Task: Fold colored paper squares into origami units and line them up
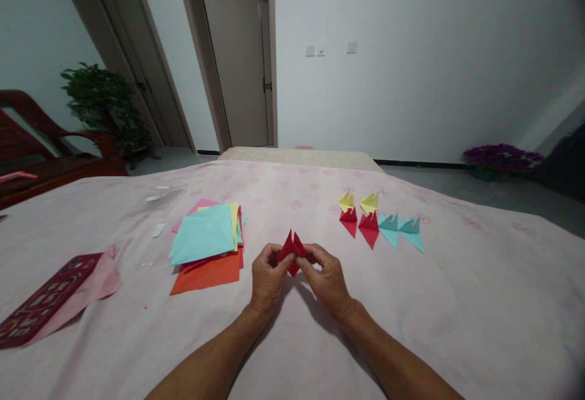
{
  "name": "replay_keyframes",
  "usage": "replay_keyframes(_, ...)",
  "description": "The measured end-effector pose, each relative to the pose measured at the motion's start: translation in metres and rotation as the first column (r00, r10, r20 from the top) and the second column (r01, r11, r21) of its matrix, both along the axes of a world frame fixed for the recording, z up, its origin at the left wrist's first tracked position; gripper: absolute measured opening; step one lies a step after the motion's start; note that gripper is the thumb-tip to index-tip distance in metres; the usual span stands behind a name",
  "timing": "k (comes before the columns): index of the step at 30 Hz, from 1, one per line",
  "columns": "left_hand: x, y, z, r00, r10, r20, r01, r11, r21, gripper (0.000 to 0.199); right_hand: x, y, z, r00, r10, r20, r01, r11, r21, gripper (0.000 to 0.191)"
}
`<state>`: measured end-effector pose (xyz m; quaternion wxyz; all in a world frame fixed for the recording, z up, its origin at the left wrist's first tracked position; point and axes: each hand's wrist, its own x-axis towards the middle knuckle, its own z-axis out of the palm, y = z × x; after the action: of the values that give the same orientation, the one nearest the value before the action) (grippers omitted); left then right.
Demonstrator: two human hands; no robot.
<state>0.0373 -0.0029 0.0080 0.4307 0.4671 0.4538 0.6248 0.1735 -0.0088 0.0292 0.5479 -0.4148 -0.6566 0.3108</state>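
Observation:
A folded piece of red origami paper (291,246), with two points standing up and one pointing down, is pinched between both hands at the middle of the table. My left hand (267,275) grips its left side, thumb pressed on the front. On the right side my right hand (325,278) does the same, its thumb close beside the other. The fingers behind the paper are partly hidden. Right of the hands lie finished-looking folded pieces: two yellow ones (369,203), two red ones (368,229) and two light blue ones (412,233).
To the left is a stack of coloured paper sheets (205,235), light blue on top, beside clear plastic wrappers (155,229). A dark red patterned item (50,296) lies on pink cloth (98,284) farther left. A pink flowered cloth (457,314) covers the table.

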Motion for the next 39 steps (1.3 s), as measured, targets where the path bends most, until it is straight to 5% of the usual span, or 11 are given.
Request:
replay_keyframes(9, -0.007, -0.001, 0.009, 0.987, -0.037, -0.159, 0.065, 0.981, 0.180, 0.017, 0.004, 0.004, -0.009, 0.994, -0.041, -0.098, 0.030, 0.993, -0.113, 0.015)
replay_keyframes(15, -0.006, 0.000, 0.011, 0.977, -0.213, -0.009, 0.213, 0.972, 0.098, 0.019, 0.004, 0.004, -0.010, 0.987, -0.016, -0.161, -0.008, 0.989, -0.148, 0.013)
replay_keyframes(23, -0.003, 0.006, 0.007, 0.936, -0.258, 0.240, 0.257, 0.966, 0.036, 0.027, 0.003, 0.007, -0.014, 0.977, -0.010, -0.212, -0.031, 0.982, -0.189, 0.017)
replay_keyframes(39, -0.006, 0.001, 0.008, 0.985, -0.009, -0.171, 0.021, 0.998, 0.065, 0.021, 0.009, 0.001, -0.012, 0.996, -0.088, -0.021, 0.085, 0.988, -0.127, 0.016)
